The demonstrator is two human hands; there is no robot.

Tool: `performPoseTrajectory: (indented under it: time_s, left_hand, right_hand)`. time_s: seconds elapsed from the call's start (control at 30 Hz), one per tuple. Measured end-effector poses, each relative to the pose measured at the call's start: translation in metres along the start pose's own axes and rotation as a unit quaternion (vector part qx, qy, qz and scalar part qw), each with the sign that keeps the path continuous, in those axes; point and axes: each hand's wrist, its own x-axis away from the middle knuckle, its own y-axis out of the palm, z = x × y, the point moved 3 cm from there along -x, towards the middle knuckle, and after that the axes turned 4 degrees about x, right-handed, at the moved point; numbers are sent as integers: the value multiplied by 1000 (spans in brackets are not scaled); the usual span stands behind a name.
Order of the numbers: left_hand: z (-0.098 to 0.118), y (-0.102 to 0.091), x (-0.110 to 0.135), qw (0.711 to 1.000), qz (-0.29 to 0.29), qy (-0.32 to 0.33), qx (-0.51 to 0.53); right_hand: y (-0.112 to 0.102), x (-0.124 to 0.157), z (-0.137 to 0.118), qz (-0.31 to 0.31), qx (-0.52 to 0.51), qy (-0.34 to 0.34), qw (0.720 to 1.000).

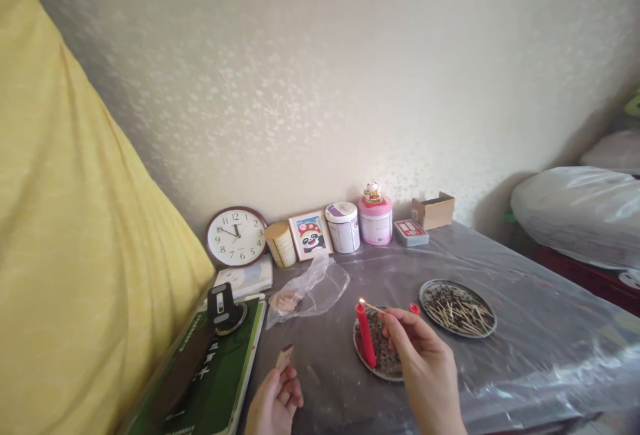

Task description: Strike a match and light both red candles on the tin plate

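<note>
Red candle [367, 338] is standing on a round metal plate [384, 377] on the tabletop [325, 405], its top tilting a little to the left; the right hand [425, 362] is pinching a thin match [374, 308] between thumb and fingers, and the match's tip is meeting the candle's top, where a small flame [361, 301] is burning; whether the wick itself is burning, I cannot tell; the left hand [277, 395] is gripping a small matchbox [285, 358] between thumb and curled fingers, apart from the candle; a second red candle [415, 308] is showing only its top, the right hand hiding the rest; farther right, a round dish [472, 336] is holding a heap of matchsticks [457, 308]; ahead of the left hand, a clear plastic bag [330, 285] is lying crumpled; on the left, a black object [223, 312] is resting on a green book [227, 368]; by the wall [350, 88], a round clock [236, 236], a framed panda picture [311, 238] and a pink canister [376, 223] are standing
</note>
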Motion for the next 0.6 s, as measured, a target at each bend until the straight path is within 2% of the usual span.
performPoseTrajectory:
  time_s: [0.13,0.33,0.6]
  left_hand:
    - [0,-4,-2,1000,-5,5,-13]
    - [-1,-9,-7,999,-24,18,-45]
    - [-3,-18,-15,998,-56,12,-13]
  right_hand:
    - [0,-3,4,14,22,0,1000]
    - [4,-2,3,0,28,16,999]
    - [6,0,4,-9,24,20,999]
